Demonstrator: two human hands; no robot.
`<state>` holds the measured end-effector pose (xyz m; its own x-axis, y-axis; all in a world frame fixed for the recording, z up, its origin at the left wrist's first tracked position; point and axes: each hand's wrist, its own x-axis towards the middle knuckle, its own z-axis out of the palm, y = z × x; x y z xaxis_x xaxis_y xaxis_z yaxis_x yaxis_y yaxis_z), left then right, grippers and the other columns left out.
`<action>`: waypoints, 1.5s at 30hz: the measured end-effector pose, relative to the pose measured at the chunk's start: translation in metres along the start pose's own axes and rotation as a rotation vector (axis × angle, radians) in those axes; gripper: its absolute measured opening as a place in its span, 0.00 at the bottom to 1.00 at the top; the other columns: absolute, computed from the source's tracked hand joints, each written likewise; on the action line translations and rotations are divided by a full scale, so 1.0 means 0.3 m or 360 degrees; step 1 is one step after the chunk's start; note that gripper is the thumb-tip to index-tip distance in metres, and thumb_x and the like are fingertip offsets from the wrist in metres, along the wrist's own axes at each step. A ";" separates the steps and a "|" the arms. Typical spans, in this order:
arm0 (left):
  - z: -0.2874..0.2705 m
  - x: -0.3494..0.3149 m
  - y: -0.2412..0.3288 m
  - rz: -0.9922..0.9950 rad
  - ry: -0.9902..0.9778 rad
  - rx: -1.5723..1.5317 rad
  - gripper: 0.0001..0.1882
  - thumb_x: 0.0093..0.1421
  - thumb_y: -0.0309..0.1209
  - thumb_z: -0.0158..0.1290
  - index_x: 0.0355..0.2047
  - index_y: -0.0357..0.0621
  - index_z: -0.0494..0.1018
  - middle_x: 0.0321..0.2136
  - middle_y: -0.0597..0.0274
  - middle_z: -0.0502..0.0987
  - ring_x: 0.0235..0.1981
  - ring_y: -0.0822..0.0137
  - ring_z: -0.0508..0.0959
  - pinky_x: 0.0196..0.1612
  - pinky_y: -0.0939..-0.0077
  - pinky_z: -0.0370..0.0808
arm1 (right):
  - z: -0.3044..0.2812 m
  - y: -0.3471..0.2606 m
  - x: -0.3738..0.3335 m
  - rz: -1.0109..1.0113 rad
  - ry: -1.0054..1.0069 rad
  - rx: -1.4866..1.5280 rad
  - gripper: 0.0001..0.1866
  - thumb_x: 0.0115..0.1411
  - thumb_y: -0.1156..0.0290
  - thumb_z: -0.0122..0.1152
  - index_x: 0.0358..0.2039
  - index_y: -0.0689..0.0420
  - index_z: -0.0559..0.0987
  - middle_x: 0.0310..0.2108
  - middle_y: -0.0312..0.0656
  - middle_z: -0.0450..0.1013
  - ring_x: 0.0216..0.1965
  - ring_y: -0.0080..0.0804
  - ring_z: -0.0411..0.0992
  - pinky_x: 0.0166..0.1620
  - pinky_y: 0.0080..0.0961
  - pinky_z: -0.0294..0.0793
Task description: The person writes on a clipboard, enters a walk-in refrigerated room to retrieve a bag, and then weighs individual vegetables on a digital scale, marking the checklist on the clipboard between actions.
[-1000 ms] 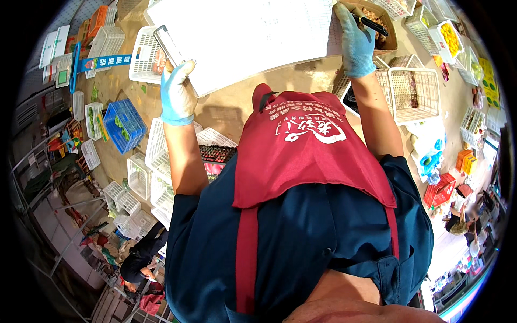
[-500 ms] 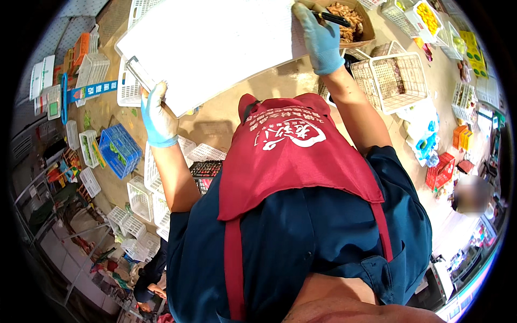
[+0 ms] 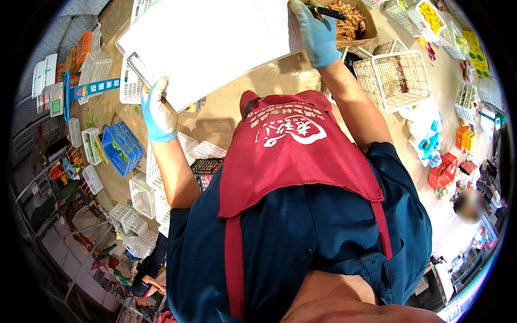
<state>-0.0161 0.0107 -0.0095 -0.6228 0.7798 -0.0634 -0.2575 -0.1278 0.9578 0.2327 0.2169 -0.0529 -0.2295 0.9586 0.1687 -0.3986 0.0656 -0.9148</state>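
A clipboard with white sheets (image 3: 215,51) is held out in front of me, its paper washed out by bright light. My left hand (image 3: 160,110), in a blue-and-white work glove, grips the board's lower left corner beside the metal clip (image 3: 141,70). At the board's right edge is my right hand (image 3: 315,33), in a blue glove, closed around a black pen (image 3: 328,12). The pen points to the right, away from the sheets. Part of the right hand's fingers is cut off by the upper edge.
A box of ginger-like roots (image 3: 350,24) stands just beyond my right hand. Below it are beige plastic baskets (image 3: 390,81). On the left sit a blue crate of greens (image 3: 123,148), white crates (image 3: 142,195) and a scale (image 3: 56,99). Other people (image 3: 149,282) are at the lower left and right.
The right hand and pen have shifted slightly up and left, and the left hand slightly up. Both grips stay the same. The person at the lower left has moved a little.
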 end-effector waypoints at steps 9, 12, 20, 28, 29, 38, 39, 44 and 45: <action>-0.004 -0.014 -0.007 0.0024 0.0047 0.0014 0.20 0.57 0.25 0.51 0.50 0.33 0.68 0.43 0.56 0.75 0.44 0.65 0.76 0.50 0.70 0.74 | -0.005 0.001 -0.003 -0.0060 0.0051 -0.0196 0.03 0.64 0.73 0.56 0.34 0.57 0.75 0.27 0.26 0.66 0.28 0.13 0.62 0.31 0.12 0.63; 0.016 -0.027 0.007 0.0016 0.0041 -0.0004 0.21 0.57 0.25 0.50 0.51 0.34 0.67 0.44 0.56 0.75 0.44 0.66 0.76 0.50 0.71 0.74 | -0.006 0.006 -0.007 -0.0002 0.0044 -0.0187 0.03 0.64 0.73 0.56 0.34 0.57 0.76 0.27 0.26 0.66 0.28 0.13 0.62 0.31 0.12 0.63; 0.014 -0.031 0.005 0.0004 0.0027 0.0069 0.25 0.55 0.24 0.51 0.55 0.36 0.63 0.44 0.56 0.73 0.45 0.66 0.74 0.49 0.70 0.74 | -0.017 0.011 -0.017 -0.0074 0.0074 -0.0226 0.04 0.63 0.72 0.57 0.36 0.58 0.76 0.30 0.27 0.68 0.31 0.15 0.64 0.34 0.13 0.66; 0.019 -0.033 0.012 -0.0005 -0.0018 0.0071 0.23 0.56 0.24 0.50 0.53 0.34 0.64 0.42 0.55 0.74 0.44 0.65 0.75 0.48 0.70 0.74 | -0.011 -0.024 -0.029 -0.0044 0.0100 -0.0368 0.05 0.63 0.72 0.57 0.36 0.59 0.77 0.31 0.28 0.69 0.32 0.16 0.65 0.36 0.15 0.67; 0.021 -0.032 0.011 -0.0013 -0.0032 0.0040 0.22 0.56 0.23 0.49 0.52 0.34 0.65 0.42 0.56 0.75 0.44 0.65 0.76 0.49 0.70 0.74 | -0.012 -0.024 -0.029 -0.0043 0.0108 -0.0377 0.05 0.63 0.72 0.57 0.36 0.59 0.77 0.31 0.28 0.69 0.32 0.16 0.65 0.36 0.15 0.67; 0.008 -0.023 0.007 0.0004 -0.0002 0.0013 0.22 0.56 0.25 0.50 0.52 0.34 0.66 0.45 0.55 0.74 0.46 0.64 0.75 0.50 0.69 0.73 | -0.004 0.018 -0.011 -0.0099 -0.0048 -0.0056 0.02 0.64 0.76 0.54 0.33 0.57 0.75 0.28 0.26 0.66 0.28 0.13 0.61 0.32 0.11 0.63; -0.013 -0.014 -0.006 -0.0002 0.0009 0.0006 0.23 0.56 0.25 0.50 0.53 0.33 0.66 0.45 0.55 0.74 0.46 0.64 0.75 0.51 0.69 0.73 | 0.000 0.014 -0.013 -0.0042 -0.0057 0.0056 0.02 0.64 0.76 0.54 0.33 0.56 0.74 0.28 0.26 0.65 0.27 0.12 0.61 0.31 0.10 0.63; -0.012 -0.010 -0.003 -0.0039 0.0053 -0.0004 0.21 0.56 0.25 0.50 0.52 0.34 0.67 0.44 0.56 0.74 0.45 0.65 0.75 0.51 0.70 0.72 | 0.006 0.040 0.002 0.0134 -0.0101 0.0501 0.04 0.65 0.76 0.52 0.31 0.55 0.73 0.26 0.26 0.64 0.26 0.11 0.60 0.28 0.08 0.60; -0.008 -0.009 -0.003 -0.0034 0.0047 -0.0002 0.21 0.56 0.24 0.50 0.51 0.34 0.67 0.43 0.56 0.75 0.45 0.65 0.75 0.51 0.70 0.72 | 0.003 0.040 0.002 0.0113 -0.0060 0.0385 0.04 0.65 0.76 0.52 0.31 0.55 0.73 0.26 0.26 0.64 0.26 0.11 0.60 0.28 0.08 0.60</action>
<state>-0.0161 0.0073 -0.0108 -0.6386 0.7640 -0.0920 -0.2717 -0.1120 0.9558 0.2269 0.2181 -0.0634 -0.2954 0.9472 0.1249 -0.5804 -0.0741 -0.8110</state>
